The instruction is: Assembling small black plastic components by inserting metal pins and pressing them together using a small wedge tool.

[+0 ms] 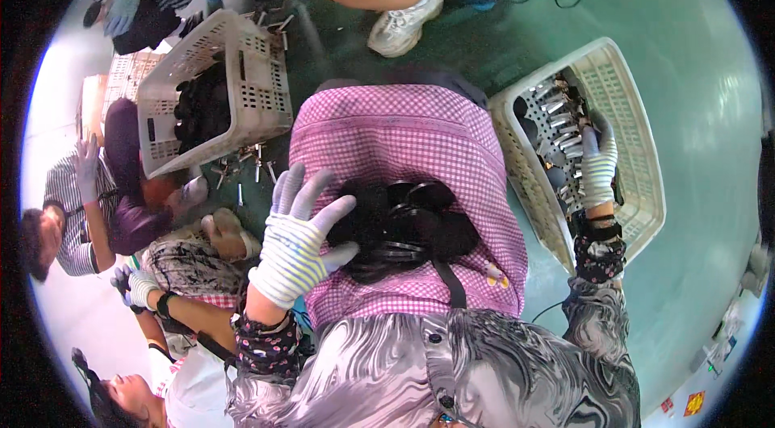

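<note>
My left hand, in a striped glove, is raised with its fingers spread and nothing in it. Beside its fingertips, a pile of black round flat pieces lies on the pink checked apron over my lap. My right hand, gloved alike, reaches down into the white plastic basket on the right. Its fingers bend down among dark round pieces and shiny metal strips; what they grip is hidden.
Another white basket at the left holds black round pieces. Small metal pieces are scattered on the green floor by it. Co-workers sit along the left, one with a raised gloved hand. Ahead are a person's bare leg and white shoe.
</note>
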{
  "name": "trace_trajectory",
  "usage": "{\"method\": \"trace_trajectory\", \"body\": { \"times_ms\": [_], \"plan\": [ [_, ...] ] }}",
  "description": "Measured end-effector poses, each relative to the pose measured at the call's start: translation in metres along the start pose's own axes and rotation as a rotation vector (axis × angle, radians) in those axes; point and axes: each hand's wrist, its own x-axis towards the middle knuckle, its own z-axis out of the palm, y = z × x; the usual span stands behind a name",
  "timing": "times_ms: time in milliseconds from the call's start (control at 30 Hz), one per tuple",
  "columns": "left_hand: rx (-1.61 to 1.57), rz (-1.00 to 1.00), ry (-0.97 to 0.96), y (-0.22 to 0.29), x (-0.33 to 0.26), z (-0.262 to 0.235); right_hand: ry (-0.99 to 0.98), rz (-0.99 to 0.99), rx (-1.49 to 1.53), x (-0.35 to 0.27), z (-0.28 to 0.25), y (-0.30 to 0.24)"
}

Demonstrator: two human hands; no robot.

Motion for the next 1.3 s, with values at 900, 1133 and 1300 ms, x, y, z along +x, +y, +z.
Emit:
{"method": "trace_trajectory", "body": {
  "times_ms": [900, 1133, 1300],
  "plan": [
    [-0.391, -1.225, 0.394, -0.262, -0.013, 0.221, -0.372, -0.551, -0.277, -0.074, 0.115, -0.208],
    [-0.49, -1.478, -0.044, -0.333, -0.008, 0.246, -0.306, -0.464, -0.413, -0.081, 0.129, -0.225],
    [-0.284, -1.357, -0.052, -0.362, -0.022, 0.279, -0.333, -0.403, -0.38, -0.082, 0.135, -0.233]
  ]
}}
